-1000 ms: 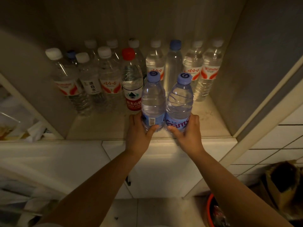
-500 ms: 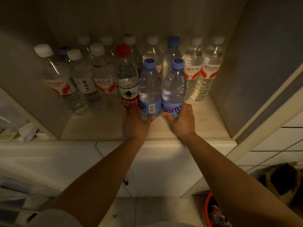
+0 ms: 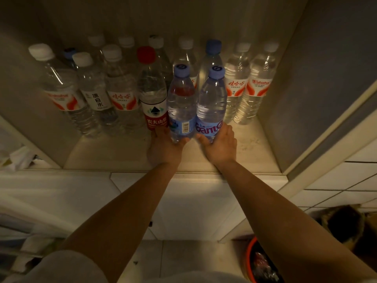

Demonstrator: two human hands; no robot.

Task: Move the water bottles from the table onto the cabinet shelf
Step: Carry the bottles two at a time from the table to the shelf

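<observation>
Nearest the camera, a grey sleeve (image 3: 61, 268) edges the bottom of the view, and an orange-rimmed bin (image 3: 250, 260) sits on the tiled floor at lower right. Two bare forearms reach up over the smooth white cabinet front (image 3: 195, 201) to the pale shelf (image 3: 114, 158). The left hand (image 3: 164, 148) wraps the base of a clear ribbed plastic bottle (image 3: 180, 107) with a barcode label and a blue cap; the right hand (image 3: 221, 144) clasps the base of its twin (image 3: 212, 103), blue-labelled. Both stand upright on the shelf, touching side by side, just right of a red-capped bottle (image 3: 152, 92). Behind them rows of clear bottles, mostly white-capped (image 3: 260, 84), fill the shelf up to the back wall.
</observation>
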